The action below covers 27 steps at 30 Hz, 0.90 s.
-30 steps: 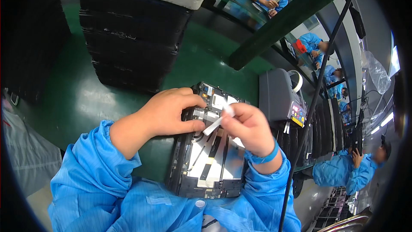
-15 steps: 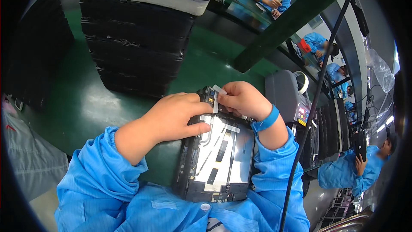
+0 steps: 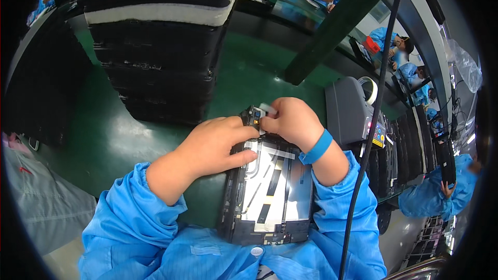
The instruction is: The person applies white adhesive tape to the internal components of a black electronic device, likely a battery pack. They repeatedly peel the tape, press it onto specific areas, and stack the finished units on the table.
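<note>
An opened tablet-like device with a black frame and a shiny silver inside leans against my front, over the green tabletop. My left hand grips its upper left part. The thumb lies over the silver inside and the fingers press near the top corner. At the upper end of the device, my right hand pinches a small whitish strip of tape. Part of the tape is hidden by the fingers. Beside it, a small circuit part with a yellow spot shows at the top corner.
A tall stack of black panels stands ahead on the green table. To the right is a grey tape dispenser, with more black panels behind it. A black cable hangs at the right. Several co-workers in blue sit farther off.
The tape strip now shows less, with my right fingers bunched closer over it. My left hand keeps its hold on the device. The whole view has shifted slightly.
</note>
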Each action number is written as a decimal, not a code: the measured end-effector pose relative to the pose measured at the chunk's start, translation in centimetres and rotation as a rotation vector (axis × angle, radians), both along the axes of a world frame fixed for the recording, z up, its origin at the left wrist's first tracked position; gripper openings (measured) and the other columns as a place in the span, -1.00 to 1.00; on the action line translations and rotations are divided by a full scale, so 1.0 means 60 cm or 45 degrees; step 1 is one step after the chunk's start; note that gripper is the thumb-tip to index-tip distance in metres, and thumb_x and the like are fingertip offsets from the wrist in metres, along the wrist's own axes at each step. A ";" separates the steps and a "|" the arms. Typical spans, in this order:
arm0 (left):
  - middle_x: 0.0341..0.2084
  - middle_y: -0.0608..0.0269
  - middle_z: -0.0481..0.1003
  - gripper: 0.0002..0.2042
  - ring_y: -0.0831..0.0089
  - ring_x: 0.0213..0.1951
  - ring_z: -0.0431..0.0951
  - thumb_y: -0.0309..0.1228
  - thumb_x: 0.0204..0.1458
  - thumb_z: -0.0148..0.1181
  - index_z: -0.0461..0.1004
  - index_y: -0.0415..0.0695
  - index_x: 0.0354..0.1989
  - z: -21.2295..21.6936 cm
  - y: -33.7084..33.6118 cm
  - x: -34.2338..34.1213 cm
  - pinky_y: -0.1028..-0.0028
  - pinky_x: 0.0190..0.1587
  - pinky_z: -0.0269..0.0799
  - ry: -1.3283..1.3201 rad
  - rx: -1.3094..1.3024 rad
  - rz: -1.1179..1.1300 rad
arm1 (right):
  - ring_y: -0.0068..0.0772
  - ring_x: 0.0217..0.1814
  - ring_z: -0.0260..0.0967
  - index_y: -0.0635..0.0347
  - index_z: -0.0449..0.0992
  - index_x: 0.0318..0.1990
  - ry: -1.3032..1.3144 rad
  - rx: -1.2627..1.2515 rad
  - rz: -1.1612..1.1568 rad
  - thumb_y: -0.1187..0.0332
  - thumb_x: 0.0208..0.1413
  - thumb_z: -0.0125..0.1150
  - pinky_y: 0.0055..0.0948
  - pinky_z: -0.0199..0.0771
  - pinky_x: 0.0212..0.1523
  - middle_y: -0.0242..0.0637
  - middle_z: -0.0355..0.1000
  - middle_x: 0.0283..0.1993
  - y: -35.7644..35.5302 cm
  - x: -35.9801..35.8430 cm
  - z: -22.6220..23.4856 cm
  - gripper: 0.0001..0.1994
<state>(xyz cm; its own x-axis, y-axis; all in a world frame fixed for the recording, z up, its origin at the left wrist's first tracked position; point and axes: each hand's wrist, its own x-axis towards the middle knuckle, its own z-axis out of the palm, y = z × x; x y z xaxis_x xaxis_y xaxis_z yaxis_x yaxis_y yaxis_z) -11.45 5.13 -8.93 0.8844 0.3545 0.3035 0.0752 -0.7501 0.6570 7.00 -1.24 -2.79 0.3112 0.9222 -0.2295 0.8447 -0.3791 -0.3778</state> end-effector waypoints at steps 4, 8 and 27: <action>-0.44 0.20 0.41 -0.64 0.18 -0.34 0.45 -0.13 -0.10 0.22 0.51 -0.01 -0.13 -0.001 -0.005 0.001 0.25 -0.28 0.36 -0.055 0.210 0.046 | -0.10 -0.26 0.45 0.25 0.47 -0.17 0.328 0.619 0.057 0.49 -0.09 0.22 -0.26 0.45 -0.20 -0.12 0.46 -0.29 -0.037 0.017 -0.033 -0.74; -0.47 0.22 0.40 -0.63 0.20 -0.34 0.45 -0.10 -0.10 0.21 0.51 0.02 -0.12 0.001 -0.007 0.000 0.25 -0.28 0.35 -0.002 0.316 0.080 | -0.08 -0.06 0.37 0.23 0.48 -0.22 0.253 0.648 0.513 0.67 -0.08 0.06 -0.30 0.42 -0.08 -0.13 0.45 -0.22 -0.055 0.012 -0.036 -0.76; -0.37 0.28 0.39 -0.59 0.26 -0.26 0.43 -0.19 -0.19 0.30 0.51 0.05 -0.09 0.009 -0.013 0.006 0.26 -0.25 0.39 -0.069 0.316 0.070 | 0.09 0.04 0.34 0.29 0.27 0.12 0.095 0.674 0.761 0.71 -0.18 -0.04 -0.13 0.31 0.09 -0.07 0.44 -0.03 -0.089 0.045 -0.058 -0.43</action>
